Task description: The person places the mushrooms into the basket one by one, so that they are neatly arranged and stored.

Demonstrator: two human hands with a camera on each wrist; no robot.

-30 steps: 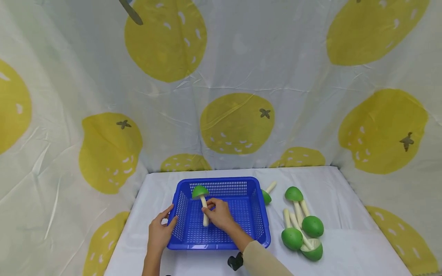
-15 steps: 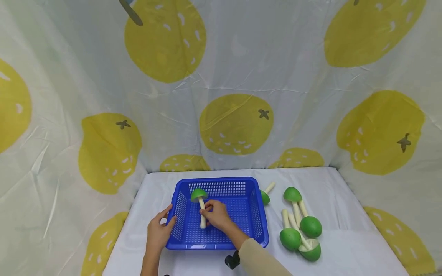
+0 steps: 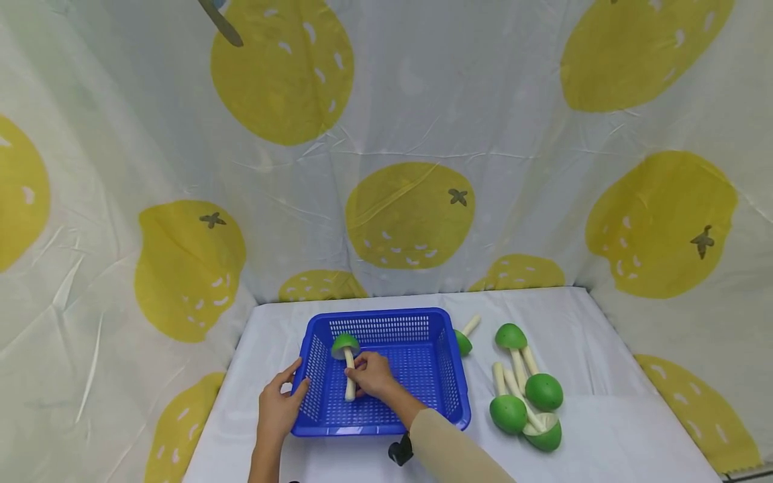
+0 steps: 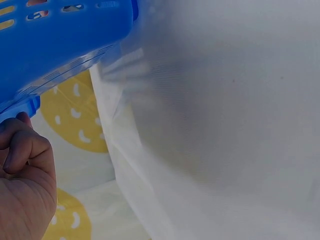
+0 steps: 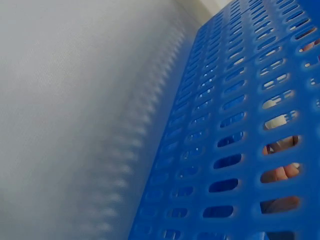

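Note:
A toy mushroom with a green cap and pale stem (image 3: 350, 382) is inside the blue plastic basket (image 3: 386, 431), cap toward the back. My right hand (image 3: 373, 376) pinches its stem between thumb and fingers. Whether the mushroom touches the basket floor I cannot tell. On the basket's left side, my left hand (image 3: 279, 406) holds the rim; in the left wrist view its fingers (image 4: 30, 150) look curled beside the rim (image 4: 25, 107). From the right wrist camera, the slotted basket wall (image 5: 230, 125) hides most of the right hand, with bits of fingers (image 5: 280, 172) showing through.
Several more green-capped mushrooms (image 3: 508, 413) lie in a group right of the basket. Another mushroom (image 3: 464, 342) lies close against the basket's right wall. A small black object (image 3: 400, 449) is by the right sleeve. Lemon-printed cloth (image 3: 410, 215) walls the white-covered table (image 3: 604, 429).
My right hand has moved slightly left and down with the mushroom, deeper into the basket. The left hand stays at the rim.

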